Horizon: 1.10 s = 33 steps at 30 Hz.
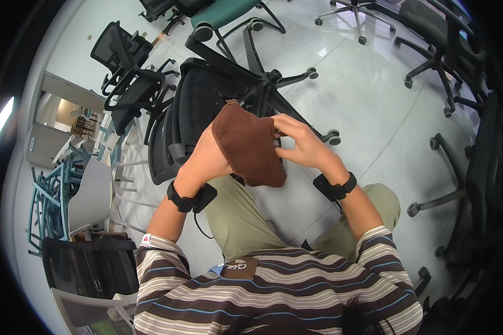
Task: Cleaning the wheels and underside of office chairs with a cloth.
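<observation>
A brown cloth [249, 144] with a stitched edge hangs over the fingers of my left hand [209, 157], which holds it; those fingertips are hidden. On the cloth's right side is my right hand [304, 142], thumb and fingers bent around its edge. A small greyish part shows between them, too covered to name. Just beyond both hands is a tipped black office chair, its star base [272, 79] raised with casters in the air. One leg of the base runs down behind the cloth. The chair's black backrest and seat [201, 100] lie to the left.
Several black mesh chairs [130, 79] stand at the upper left, and more office chairs [431, 46] line the right. A green-seated chair [224, 12] is at the top. Stacked blue-framed furniture [54, 201] is at the left. The floor [360, 109] is pale glossy tile.
</observation>
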{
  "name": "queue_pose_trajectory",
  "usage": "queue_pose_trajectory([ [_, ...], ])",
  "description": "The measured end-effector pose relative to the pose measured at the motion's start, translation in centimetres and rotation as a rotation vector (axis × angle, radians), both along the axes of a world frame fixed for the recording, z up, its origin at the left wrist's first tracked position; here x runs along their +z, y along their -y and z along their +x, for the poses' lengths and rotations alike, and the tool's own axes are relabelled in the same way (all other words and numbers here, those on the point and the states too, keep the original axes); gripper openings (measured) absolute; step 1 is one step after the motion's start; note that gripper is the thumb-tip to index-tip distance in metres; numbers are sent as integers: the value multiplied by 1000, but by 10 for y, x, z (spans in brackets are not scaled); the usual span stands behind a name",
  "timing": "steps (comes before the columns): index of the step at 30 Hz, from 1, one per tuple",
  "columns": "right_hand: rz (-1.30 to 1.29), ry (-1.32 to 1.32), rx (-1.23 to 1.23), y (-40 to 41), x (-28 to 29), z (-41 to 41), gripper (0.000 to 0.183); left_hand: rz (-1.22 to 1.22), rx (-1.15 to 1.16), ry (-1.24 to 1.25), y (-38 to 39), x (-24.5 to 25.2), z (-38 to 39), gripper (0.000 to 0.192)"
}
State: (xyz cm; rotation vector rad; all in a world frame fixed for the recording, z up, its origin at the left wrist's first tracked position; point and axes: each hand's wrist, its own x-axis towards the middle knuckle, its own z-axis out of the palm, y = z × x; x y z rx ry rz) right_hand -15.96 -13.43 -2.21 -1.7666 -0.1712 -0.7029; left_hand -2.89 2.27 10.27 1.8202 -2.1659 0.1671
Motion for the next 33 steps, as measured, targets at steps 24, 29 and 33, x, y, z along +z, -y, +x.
queue_pose_trajectory([
  [24,130,-16,-10,-1,-16,9,32,315,-180,122,33,-2,19,51],
  [29,203,24,22,0,-12,4,41,348,-181,359,34,3,19,53],
  [33,146,-57,36,1,-10,1,44,122,-213,324,19,-5,19,31],
])
